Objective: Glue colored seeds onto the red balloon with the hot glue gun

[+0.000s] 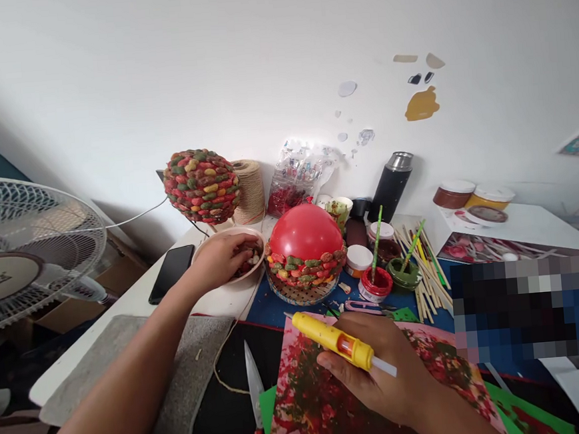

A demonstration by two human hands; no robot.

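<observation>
Two jobs: gripping glue gun [333, 338] in right hand [389, 373], holding left hand [222, 257] inside bowl [255, 237] (can't tell if pinching). Could pop balloon [305, 234] with likely-hot tip [288, 315].

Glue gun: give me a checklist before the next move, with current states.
1. Glue gun held in right hand: ok.
2. Glue stick in place: ok, sticks out of the gun's rear.
3. Gun hot: cannot tell.
4. Left hand has a piece from the bowl: cannot tell, fingertips are down in the bowl.
5. Balloon supported: ok, sits on the round base.
6. Scissors clear of the work area: not ok, they lie between the forearms.
</observation>
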